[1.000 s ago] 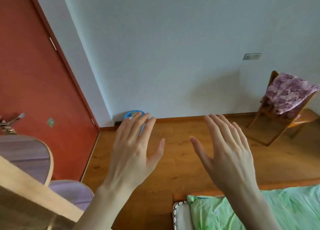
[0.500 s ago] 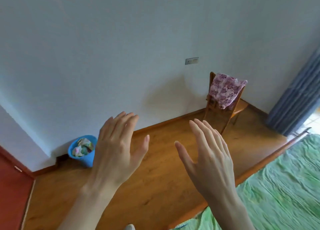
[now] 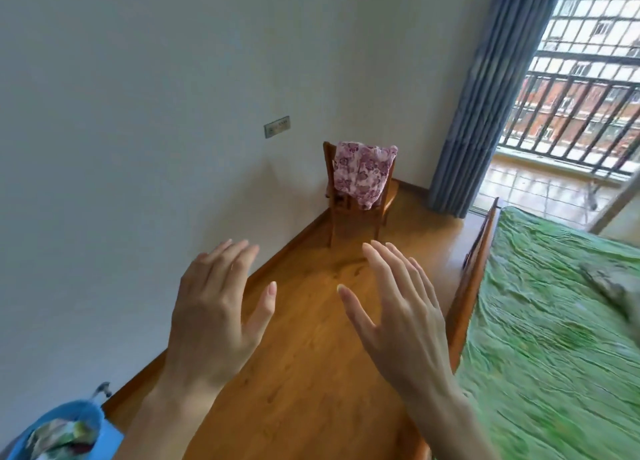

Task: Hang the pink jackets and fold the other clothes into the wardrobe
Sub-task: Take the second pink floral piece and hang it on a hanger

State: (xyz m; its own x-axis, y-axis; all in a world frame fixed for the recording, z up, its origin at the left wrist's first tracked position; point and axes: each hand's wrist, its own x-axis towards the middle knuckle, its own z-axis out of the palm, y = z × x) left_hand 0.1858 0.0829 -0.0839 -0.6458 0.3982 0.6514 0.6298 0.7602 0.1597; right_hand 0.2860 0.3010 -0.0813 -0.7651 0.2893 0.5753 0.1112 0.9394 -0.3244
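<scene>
Head view of a bedroom, taken looking forward and down. The left hand point(image 3: 211, 321) is raised at lower centre-left of the frame, back toward the camera, its fingers point(image 3: 235, 262) straight and slightly spread, the thumb held out to the right; it holds nothing. The right hand point(image 3: 405, 324) is raised just right of centre in the same posture, fingers point(image 3: 388, 269) extended and close together, thumb pointing left; it also holds nothing. The two hands are apart, with bare wooden floor point(image 3: 304, 373) visible between them.

A pink floral garment point(image 3: 362, 172) is draped over the backrest of a wooden chair point(image 3: 337, 210) at the centre of the frame, above both hands and well apart from them. The chair stands on the floor against the pale wall point(image 3: 138, 113), near the room corner. Whether the garment is a jacket cannot be told at this size.

A bed with a crumpled green sheet point(image 3: 554, 338) fills the lower right of the frame; its wooden side rail point(image 3: 471, 279) runs just beside the right hand. A blue-grey curtain point(image 3: 485, 96) hangs at upper right, next to an open doorway onto a balcony with a dark railing point(image 3: 575, 120). A wall plate point(image 3: 277, 126) is fixed to the wall at upper centre, to the left of the chair. A blue bin point(image 3: 86, 416) holding crumpled patterned material sits in the lower left corner of the frame, beside the left forearm.
</scene>
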